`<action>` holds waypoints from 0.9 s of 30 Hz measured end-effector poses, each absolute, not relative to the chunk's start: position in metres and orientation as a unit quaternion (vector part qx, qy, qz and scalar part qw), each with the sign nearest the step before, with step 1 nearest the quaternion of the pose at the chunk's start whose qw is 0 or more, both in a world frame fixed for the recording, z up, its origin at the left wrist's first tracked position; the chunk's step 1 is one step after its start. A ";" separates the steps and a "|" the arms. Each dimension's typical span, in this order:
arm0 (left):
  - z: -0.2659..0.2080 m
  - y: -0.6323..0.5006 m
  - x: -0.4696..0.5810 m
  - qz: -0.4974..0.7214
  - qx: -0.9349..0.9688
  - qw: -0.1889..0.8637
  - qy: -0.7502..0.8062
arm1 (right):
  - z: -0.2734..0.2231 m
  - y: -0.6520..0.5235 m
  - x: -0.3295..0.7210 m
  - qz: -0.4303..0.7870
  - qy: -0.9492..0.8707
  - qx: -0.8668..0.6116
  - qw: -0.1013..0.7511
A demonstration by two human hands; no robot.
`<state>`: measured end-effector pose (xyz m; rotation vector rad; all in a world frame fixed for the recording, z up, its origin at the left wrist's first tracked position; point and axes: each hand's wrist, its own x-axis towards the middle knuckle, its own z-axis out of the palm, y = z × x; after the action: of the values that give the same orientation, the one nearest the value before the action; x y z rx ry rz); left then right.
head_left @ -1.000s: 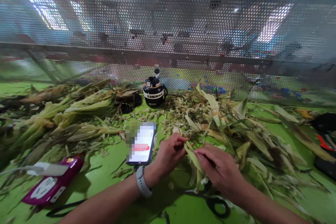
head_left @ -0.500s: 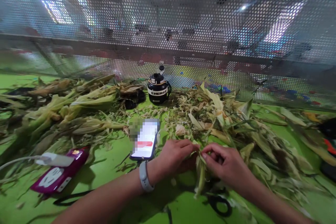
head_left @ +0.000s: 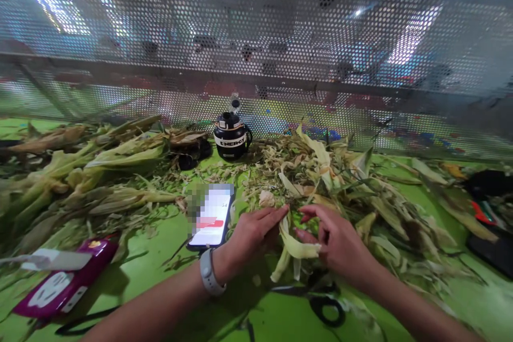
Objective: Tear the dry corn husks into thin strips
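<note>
My left hand [head_left: 256, 232], with a watch band [head_left: 211, 272] on its wrist, is closed on the top of a pale corn husk [head_left: 294, 246] above the green table. The husk hangs in strips, and one bends right to touch my right hand. My right hand [head_left: 339, 238] is just right of it, thumb and forefinger spread apart; its lower fingers are partly hidden. Below the husk lie black-handled scissors [head_left: 326, 307]. A phone [head_left: 210, 219] with a lit screen lies left of my left hand.
Husk heaps lie on the left [head_left: 108, 163] and right [head_left: 385, 197]. A black jug [head_left: 231, 141] stands at the back before a perforated metal screen [head_left: 256, 26]. A purple power strip [head_left: 66, 283] with a white plug is at front left. A dark object [head_left: 491, 246] lies far right.
My right hand's thumb and forefinger have come off the husk and spread. One husk strip now bends out to the right. My view has shifted slightly right.
</note>
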<state>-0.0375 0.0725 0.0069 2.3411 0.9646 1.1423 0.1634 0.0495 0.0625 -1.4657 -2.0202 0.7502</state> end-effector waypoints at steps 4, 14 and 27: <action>0.006 0.073 -0.037 0.391 0.855 0.109 0.322 | 0.053 0.049 0.156 0.424 -0.699 -0.523 0.242; 0.016 0.072 -0.033 0.473 0.793 0.224 0.310 | 0.060 0.062 0.169 0.464 -0.641 -0.529 0.306; 0.025 0.072 -0.022 0.416 0.540 0.614 0.397 | 0.070 0.069 0.174 0.510 -0.590 -0.528 0.337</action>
<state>-0.0221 0.0719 0.0248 1.2457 0.9161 0.9588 0.1744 0.0690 0.0702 -1.3749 -1.5376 1.3290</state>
